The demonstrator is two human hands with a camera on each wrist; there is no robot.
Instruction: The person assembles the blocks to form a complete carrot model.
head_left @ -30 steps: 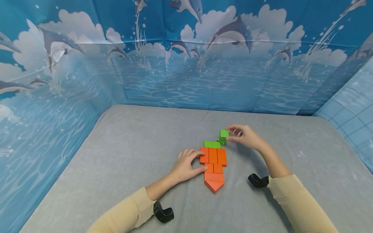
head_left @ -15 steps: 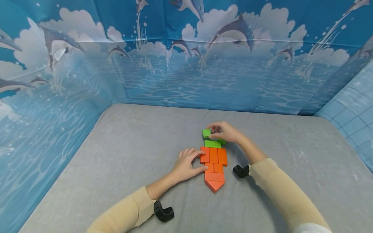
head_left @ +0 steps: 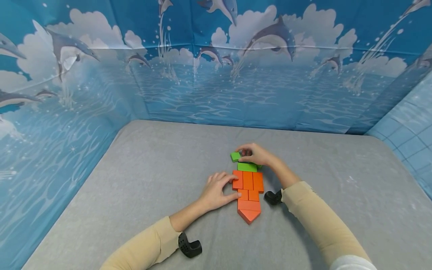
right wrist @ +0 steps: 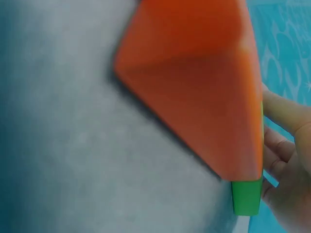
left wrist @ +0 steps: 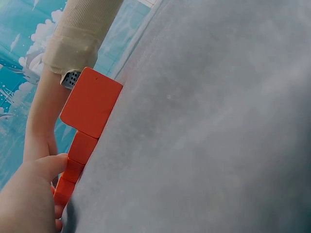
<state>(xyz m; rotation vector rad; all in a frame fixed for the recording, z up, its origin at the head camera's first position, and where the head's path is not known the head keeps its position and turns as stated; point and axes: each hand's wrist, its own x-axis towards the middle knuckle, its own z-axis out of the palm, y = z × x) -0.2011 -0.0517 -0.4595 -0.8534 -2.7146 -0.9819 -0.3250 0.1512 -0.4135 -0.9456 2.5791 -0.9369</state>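
In the head view my right hand (head_left: 257, 154) pinches a small green block (head_left: 235, 156) just behind a long green block (head_left: 247, 167). Another green block (head_left: 259, 167) lies mostly hidden under that hand. Orange blocks (head_left: 248, 181) lie flat in one joined shape, pointed at the near end by a wedge-like block (head_left: 249, 216). At its left edge rests my left hand (head_left: 214, 190), thumb and forefinger spread and touching the blocks. My left thumb also shows against an orange block (left wrist: 81, 147) in the left wrist view. The right wrist view has a green block (right wrist: 246, 198) beyond blurred orange.
Grey cloth (head_left: 162, 161) covers the flat surface. A blue dolphin-print curtain (head_left: 189, 93) stands along the back and left. Black wrist cameras (head_left: 189, 245) are worn at both sleeves; the right one hangs close to the orange blocks.
My right hand has carried the small green block leftward and lowered it behind the long green block, from above the other green pieces. My left hand has stayed put.
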